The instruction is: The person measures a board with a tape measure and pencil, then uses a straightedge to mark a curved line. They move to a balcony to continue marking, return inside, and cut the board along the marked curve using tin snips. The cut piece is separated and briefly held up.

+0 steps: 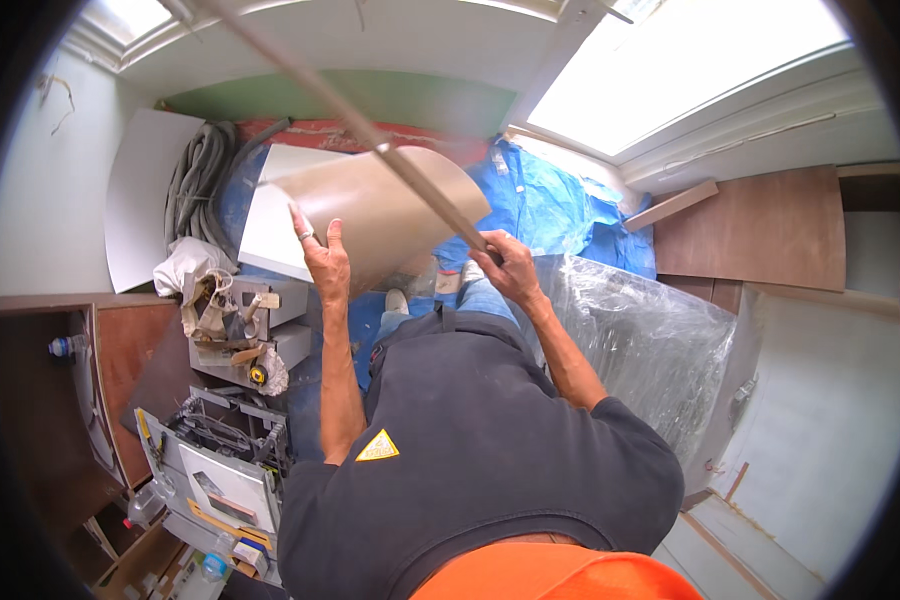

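Observation:
My right hand is closed around the lower end of a long, thin wooden strip. The strip slants up and to the left past the top of the view, its far part blurred. Behind it a thin brown sheet bends in a curve, glossy on the side toward me. At the sheet's lower left edge is my left hand, with the thumb over its face and the other fingers at the edge, gripping it. Something pale wraps one finger. Whether sheet and strip touch cannot be seen.
White panels lean behind the sheet, beside a coiled grey hose. To my left stand grey drawers with tools and an open toolbox. Plastic-wrapped goods are close on my right. Blue sheeting and a brown board lie beyond.

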Tool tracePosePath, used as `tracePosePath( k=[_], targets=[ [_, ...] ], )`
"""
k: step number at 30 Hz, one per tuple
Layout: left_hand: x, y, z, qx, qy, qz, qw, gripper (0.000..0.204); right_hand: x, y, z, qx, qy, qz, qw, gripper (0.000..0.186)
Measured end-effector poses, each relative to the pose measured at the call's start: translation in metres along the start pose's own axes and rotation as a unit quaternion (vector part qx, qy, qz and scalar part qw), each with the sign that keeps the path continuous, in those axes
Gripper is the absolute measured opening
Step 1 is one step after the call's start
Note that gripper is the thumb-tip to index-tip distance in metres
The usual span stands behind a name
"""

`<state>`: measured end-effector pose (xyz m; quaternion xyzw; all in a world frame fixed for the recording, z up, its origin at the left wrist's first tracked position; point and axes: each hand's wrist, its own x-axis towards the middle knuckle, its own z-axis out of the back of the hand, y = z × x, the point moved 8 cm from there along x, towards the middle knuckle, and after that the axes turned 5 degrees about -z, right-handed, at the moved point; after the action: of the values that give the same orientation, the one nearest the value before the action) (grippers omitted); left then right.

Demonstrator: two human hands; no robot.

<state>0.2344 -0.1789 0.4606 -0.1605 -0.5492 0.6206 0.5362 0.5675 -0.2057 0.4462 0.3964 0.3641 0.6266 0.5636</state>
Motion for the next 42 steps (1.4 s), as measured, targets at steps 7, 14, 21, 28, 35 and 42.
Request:
tracePosePath(
  k=[7, 14, 21, 28, 35, 42],
  targets=[
    [-0.023, 0.009, -0.106, -0.092, 0.102, 0.235, 0.962, 0.047, 0.046, -0.031, 0.067, -0.13, 0.15, 0.02, 0.98, 0.034],
    [-0.06, 0.005, -0.198, -0.081, 0.213, 0.282, 0.932, 0.058, 0.07, -0.076, 0.115, -0.192, 0.224, -0.001, 0.955, 0.035],
    [-0.061, 0.033, -0.24, -0.047, 0.219, 0.359, 0.906, 0.055, 0.085, -0.088, 0.14, -0.203, 0.245, 0.018, 0.948, 0.034],
    [-0.054, 0.061, -0.274, -0.168, 0.22, 0.394, 0.876, 0.049, 0.115, -0.103, 0.155, -0.193, 0.258, -0.006, 0.947, 0.035],
    [-0.035, 0.093, -0.302, -0.214, 0.196, 0.476, 0.83, 0.061, 0.159, -0.136, 0.141, -0.196, 0.244, 0.018, 0.95, 0.038],
    [0.014, 0.13, -0.345, -0.21, 0.154, 0.52, 0.814, 0.058, 0.246, -0.158, 0.127, -0.177, 0.259, -0.03, 0.949, 0.046]
  ],
)
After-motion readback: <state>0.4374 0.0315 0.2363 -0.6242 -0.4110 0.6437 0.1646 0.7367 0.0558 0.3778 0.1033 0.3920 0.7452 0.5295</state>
